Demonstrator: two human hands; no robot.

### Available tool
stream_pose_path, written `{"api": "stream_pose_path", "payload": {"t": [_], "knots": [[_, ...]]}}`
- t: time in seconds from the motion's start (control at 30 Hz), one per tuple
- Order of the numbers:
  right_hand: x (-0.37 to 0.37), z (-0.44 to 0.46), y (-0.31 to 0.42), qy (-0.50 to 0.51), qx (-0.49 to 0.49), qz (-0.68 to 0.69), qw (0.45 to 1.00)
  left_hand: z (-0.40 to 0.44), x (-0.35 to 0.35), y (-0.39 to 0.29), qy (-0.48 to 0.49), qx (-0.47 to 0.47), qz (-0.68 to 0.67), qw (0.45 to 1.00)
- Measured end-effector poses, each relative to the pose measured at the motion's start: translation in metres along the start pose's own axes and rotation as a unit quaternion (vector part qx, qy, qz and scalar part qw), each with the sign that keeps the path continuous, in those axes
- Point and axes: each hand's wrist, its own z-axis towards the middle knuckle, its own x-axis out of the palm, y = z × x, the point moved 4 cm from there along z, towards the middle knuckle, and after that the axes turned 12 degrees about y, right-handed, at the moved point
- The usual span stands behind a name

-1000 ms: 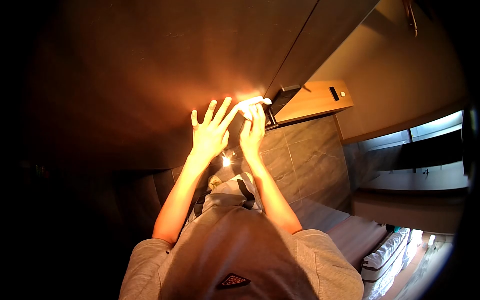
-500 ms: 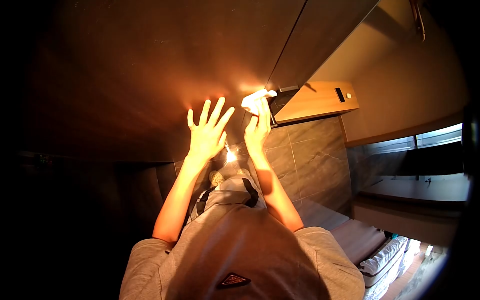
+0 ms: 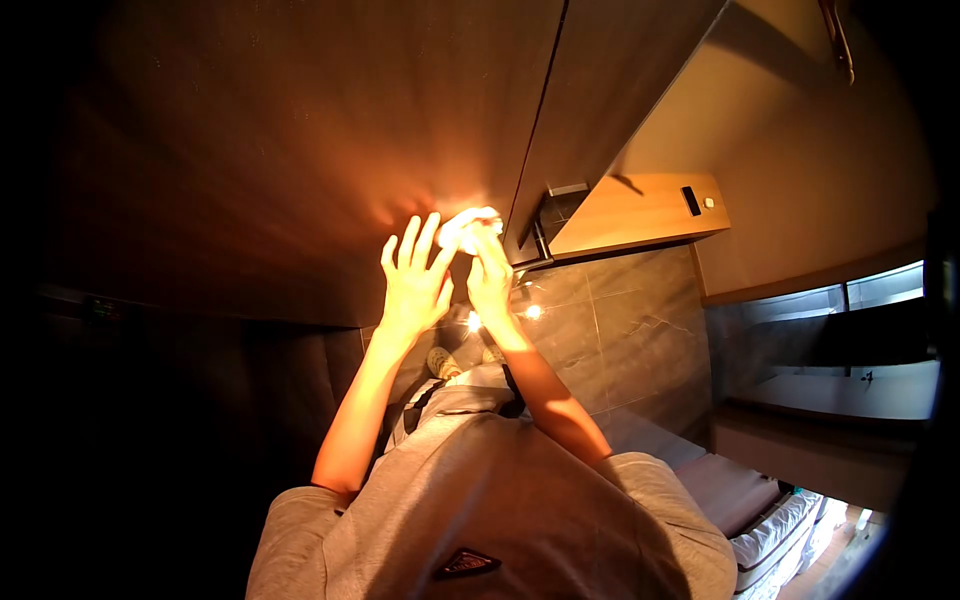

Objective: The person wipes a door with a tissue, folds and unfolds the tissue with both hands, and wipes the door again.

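Note:
A tall dark brown panel [image 3: 330, 130], which looks like a door, stands in front of me. My left hand [image 3: 412, 285] is up against or very near its surface, fingers spread and holding nothing. My right hand [image 3: 490, 280] has a crumpled white cloth [image 3: 466, 230] at its fingertips, pressed toward the panel. Strong light washes out the cloth, so its folds are hard to make out. The two hands are close together, with the cloth beside the left fingertips. Just right of the right hand is a black handle [image 3: 541, 242].
A wooden ledge [image 3: 640, 210] juts out at right, bearing a dark phone-like object [image 3: 691, 201] and a small white item [image 3: 709, 203]. Grey tiles [image 3: 640, 320] cover the floor. A plastic-wrapped mattress-like block [image 3: 785, 540] lies at lower right.
My right hand has moved left with the white cloth, away from the handle and up to my left hand. The left hand has shifted only slightly.

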Motion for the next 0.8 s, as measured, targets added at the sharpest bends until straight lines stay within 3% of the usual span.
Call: {"api": "stream_pose_path", "payload": {"t": [0.03,0.2,0.37,0.47,0.57,0.63,0.8], "knots": [[0.003,-0.002,-0.004,0.041,-0.001,0.059,0.997,-0.001,0.003,0.000,0.006,0.003,0.000,1.000],[-0.008,-0.001,0.005,0.025,-0.023,0.068,0.997,0.002,0.010,-0.007,-0.002,0.004,0.031,1.000],[-0.056,0.014,0.016,-0.058,-0.058,0.022,0.996,0.014,-0.004,-0.021,0.036,-0.012,0.088,0.995],[-0.074,0.012,0.003,-0.126,0.009,-0.005,0.992,0.026,-0.012,-0.019,0.013,-0.038,0.147,0.988],[-0.064,0.013,-0.001,-0.118,-0.015,-0.014,0.993,0.024,0.001,-0.009,0.057,-0.051,0.180,0.981],[-0.040,0.010,-0.011,-0.068,-0.001,-0.028,0.997,0.020,0.004,-0.011,0.058,-0.051,0.147,0.986],[-0.028,0.009,-0.026,-0.010,-0.070,-0.052,0.996,0.016,0.020,-0.006,0.026,-0.088,0.083,0.992]]}}
